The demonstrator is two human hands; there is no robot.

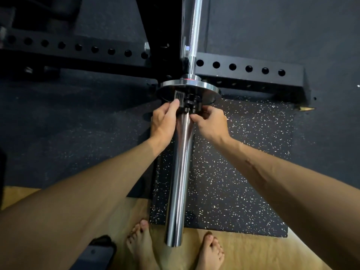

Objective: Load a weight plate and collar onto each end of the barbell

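Bare feet standing at mat edge, barbell sleeve sticking out toward me w/ lots of free chrome. Left hand & right hand both pinching collar, one each side, snugging it vs weight plate. Plate sitting up against shoulder, rack beyond. Looking like this end nearly done, collar lock prob pending. Other end out of view, can't tell.

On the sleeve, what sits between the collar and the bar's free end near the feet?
Nothing: in the head view the sleeve runs bare from the collar, held by both hands against the plate, to its end.
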